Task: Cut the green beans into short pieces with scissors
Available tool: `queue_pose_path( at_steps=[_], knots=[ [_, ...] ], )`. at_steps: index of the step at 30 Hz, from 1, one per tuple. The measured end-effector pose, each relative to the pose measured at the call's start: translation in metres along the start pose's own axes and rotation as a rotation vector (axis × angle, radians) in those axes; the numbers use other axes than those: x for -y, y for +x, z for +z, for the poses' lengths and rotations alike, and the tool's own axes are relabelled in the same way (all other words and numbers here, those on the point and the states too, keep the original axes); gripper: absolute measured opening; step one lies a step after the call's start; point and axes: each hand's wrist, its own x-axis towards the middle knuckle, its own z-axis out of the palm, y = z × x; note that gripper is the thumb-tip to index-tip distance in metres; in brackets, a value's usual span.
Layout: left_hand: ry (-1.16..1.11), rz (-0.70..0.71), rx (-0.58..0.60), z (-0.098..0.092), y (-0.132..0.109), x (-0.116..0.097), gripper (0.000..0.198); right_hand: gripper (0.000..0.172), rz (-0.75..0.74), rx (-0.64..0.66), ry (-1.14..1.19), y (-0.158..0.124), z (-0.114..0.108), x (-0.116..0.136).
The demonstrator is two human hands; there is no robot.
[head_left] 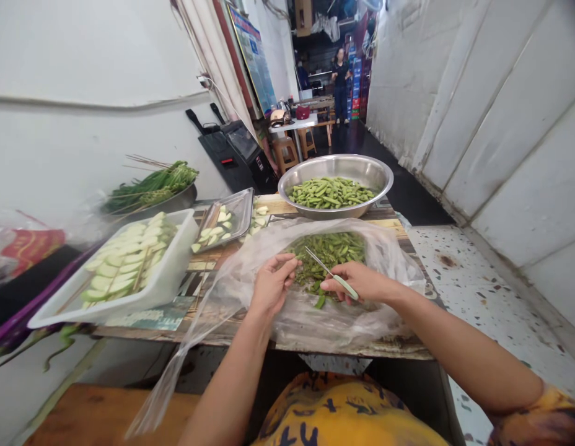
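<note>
My right hand [357, 284] is closed round the pale green handle of a small knife [331, 274], its thin blade pointing up and left over a pile of green bean pods [331, 251] in an open clear plastic bag [390, 260]. My left hand [273, 282] rests at the left edge of the pile, fingers pinched together on a pod. Beyond the bag stands a large steel bowl [336, 167] holding more pods.
A white tray [176, 272] of skewered pale green slices sits at left, a small metal tray [245, 207] with slices behind it, and a bowl of long greens [150, 186] by the wall. A person stands far down the corridor near stools and a table.
</note>
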Motion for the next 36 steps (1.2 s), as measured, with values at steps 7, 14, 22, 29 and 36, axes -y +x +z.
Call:
queue_pose_path(
  at_steps=[7, 14, 22, 29, 36],
  knots=[
    [0.17, 0.092, -0.052, -0.004, -0.002, 0.005, 0.031, 0.045, -0.004, 0.032, -0.052, 0.001, 0.0, -0.001],
    [0.376, 0.195, -0.079, -0.006, -0.003, 0.008, 0.027, 0.043, -0.023, 0.027, -0.057, 0.001, -0.001, -0.004],
    [0.552, 0.3, -0.112, -0.01, -0.005, 0.007, 0.025, 0.046, 0.02, 0.06, 0.005, 0.0, -0.002, 0.001],
    [0.572, 0.31, -0.056, -0.011, -0.007, 0.013, 0.025, 0.045, 0.008, 0.117, 0.099, -0.003, 0.002, 0.001],
    [0.657, 0.409, -0.001, -0.011, -0.008, 0.011, 0.019, 0.044, -0.015, 0.116, 0.137, -0.004, 0.004, 0.005]
  ],
)
